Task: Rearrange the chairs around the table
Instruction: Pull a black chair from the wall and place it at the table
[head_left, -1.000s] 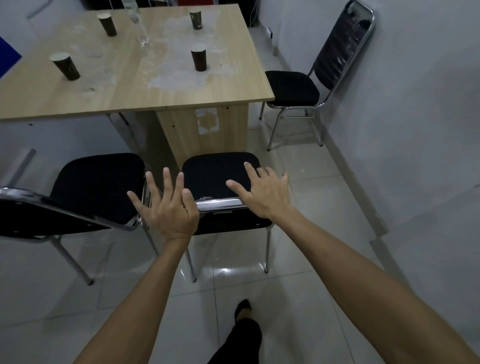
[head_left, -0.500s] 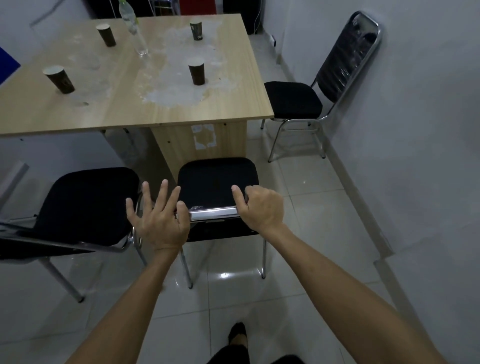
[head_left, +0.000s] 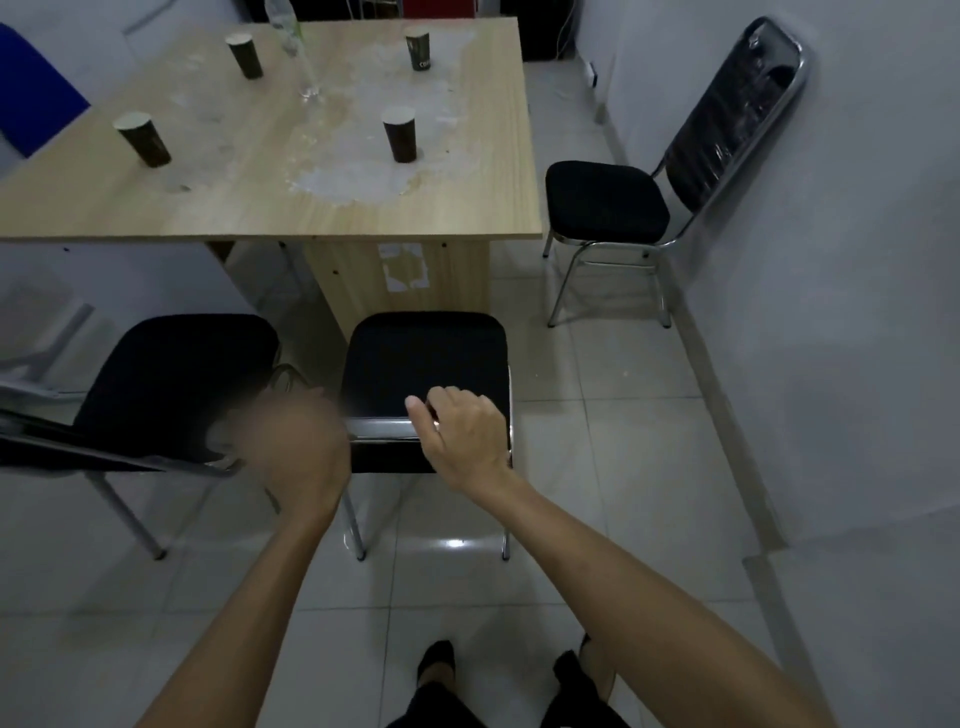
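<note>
A black chair with a chrome frame, the middle chair (head_left: 423, 358), stands just before the wooden table (head_left: 270, 208), its back toward me. My right hand (head_left: 465, 434) is closed over the top rail of its backrest. My left hand (head_left: 293, 447) is blurred by motion at the rail's left end; its grip cannot be made out. A second black chair (head_left: 176, 379) stands close on the left, almost touching. A third black chair (head_left: 605, 202) sits by the right wall, beside the table's corner.
Several dark paper cups (head_left: 400, 134) and a clear plastic bottle (head_left: 298, 57) stand on the table. A grey wall (head_left: 831, 312) runs along the right side. My feet (head_left: 436, 665) are on the white tiled floor behind the middle chair. Something blue (head_left: 31, 98) is at the far left.
Both hands came down from open above the backrest. The right hand closed on the rail first; the left hand has since swept down to the rail's left end.
</note>
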